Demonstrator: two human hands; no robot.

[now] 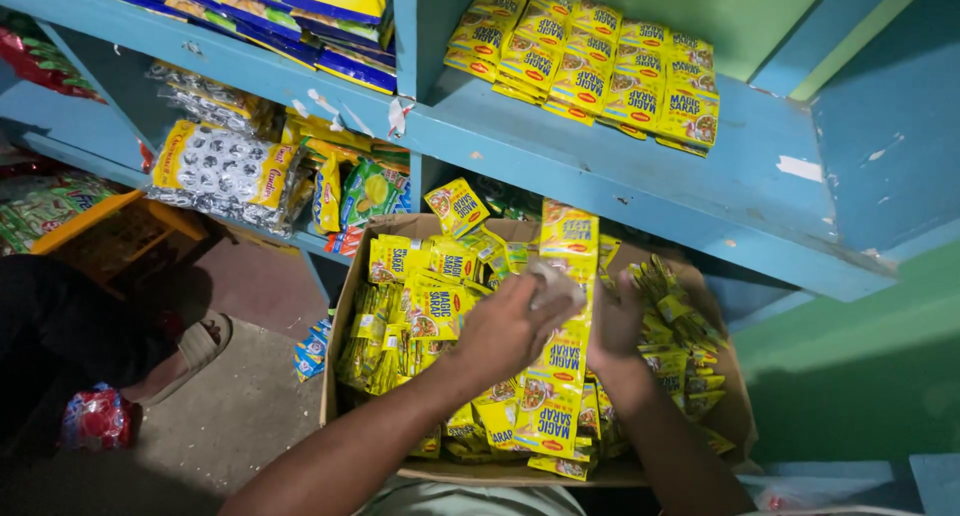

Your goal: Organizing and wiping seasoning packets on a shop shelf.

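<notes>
Both hands (560, 326) grip sachet strip (562, 316), fingertips hidden

— What's in the hands?

— A strip of yellow sachets (560, 351), joined end to end, each with a red badge and a small food picture. It hangs nearly upright, its top rising above the other packets (slightly tilted) and its lower end trailing to the near edge of the cardboard box (335, 326).

— And the box?

— Open, on the floor beneath the blue shelf, heaped with more yellow sachets in loose strips.
</notes>
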